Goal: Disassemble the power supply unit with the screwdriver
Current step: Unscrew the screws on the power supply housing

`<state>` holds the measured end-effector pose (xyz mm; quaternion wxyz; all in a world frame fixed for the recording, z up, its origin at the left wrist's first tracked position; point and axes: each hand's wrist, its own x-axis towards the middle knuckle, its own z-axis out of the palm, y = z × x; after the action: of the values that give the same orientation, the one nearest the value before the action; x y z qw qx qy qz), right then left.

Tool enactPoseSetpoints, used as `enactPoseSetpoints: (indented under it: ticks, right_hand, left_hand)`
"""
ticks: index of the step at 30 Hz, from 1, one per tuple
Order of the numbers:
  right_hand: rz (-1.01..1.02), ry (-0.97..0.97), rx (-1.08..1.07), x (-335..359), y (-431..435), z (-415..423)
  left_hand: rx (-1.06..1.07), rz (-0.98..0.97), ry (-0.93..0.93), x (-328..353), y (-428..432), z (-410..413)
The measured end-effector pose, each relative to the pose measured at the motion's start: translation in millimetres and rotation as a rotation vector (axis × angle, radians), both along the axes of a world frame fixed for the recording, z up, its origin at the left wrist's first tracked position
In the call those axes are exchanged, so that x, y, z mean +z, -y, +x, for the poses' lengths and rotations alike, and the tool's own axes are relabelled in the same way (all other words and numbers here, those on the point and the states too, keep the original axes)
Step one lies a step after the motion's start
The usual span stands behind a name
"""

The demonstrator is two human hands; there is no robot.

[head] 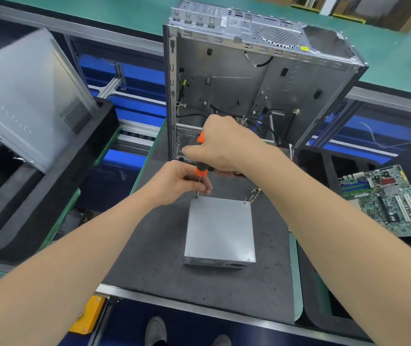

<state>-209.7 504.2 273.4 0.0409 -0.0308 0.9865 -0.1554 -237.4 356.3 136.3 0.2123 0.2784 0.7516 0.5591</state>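
Observation:
A grey metal power supply unit (220, 228) lies flat on the dark mat (149, 245), with wires (253, 194) coming out at its far right corner. An orange-and-black screwdriver (201, 168) stands nearly upright with its tip on the unit's far left corner. My right hand (224, 143) is wrapped around the screwdriver's handle from above. My left hand (182, 182) pinches the lower part of the handle and the shaft just above the tip. Small screws show at the unit's near corners.
An opened, emptied computer case (249, 83) stands behind the mat. A green motherboard (386, 201) lies in a black tray at the right. A grey case panel (24, 96) leans in a black tray at the left. My shoes (155, 330) show below the table edge.

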Motion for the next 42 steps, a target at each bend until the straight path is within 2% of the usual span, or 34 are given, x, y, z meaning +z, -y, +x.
enactPoseSetpoints:
  ticks: [8, 11, 15, 17, 21, 23, 25, 30, 33, 37, 42]
  right_hand:
    - [0.128, 0.198, 0.367, 23, -16, -19]
    - [0.216, 0.261, 0.496, 30, -13, -20]
    - [0.223, 0.305, 0.434, 37, -12, -13]
    - [0.196, 0.246, 0.322, 37, -8, -7]
    - [0.277, 0.074, 0.075, 18, 11, -1]
    - [0.278, 0.041, 0.031, 10, 16, -4]
    - [0.297, 0.029, 0.083, 10, 14, -7]
    - [0.354, 0.057, 0.407, 22, 4, -5]
    - [0.359, 0.075, 0.526, 28, 1, -3]
    - [0.427, 0.121, 0.534, 27, 2, -5]
    - [0.432, 0.132, 0.540, 29, 4, -3]
  left_hand:
    - [-0.031, -0.029, 0.042, 3, 2, -4]
    - [-0.063, -0.075, -0.030, 4, 3, -6]
    - [-0.059, -0.093, -0.078, 4, 4, -6]
    - [-0.068, -0.072, -0.064, 3, 3, -5]
    - [-0.051, -0.096, -0.058, 0, 2, -8]
    - [-0.054, -0.114, -0.068, -1, 2, -8]
    - [-0.049, -0.116, -0.079, 0, 3, -9]
    - [-0.036, -0.111, -0.070, 2, 2, -8]
    - [-0.054, -0.115, -0.067, 3, 4, -9]
    - [-0.057, -0.021, 0.034, 3, 6, -9]
    - [-0.027, -0.009, 0.005, 4, 3, -6]
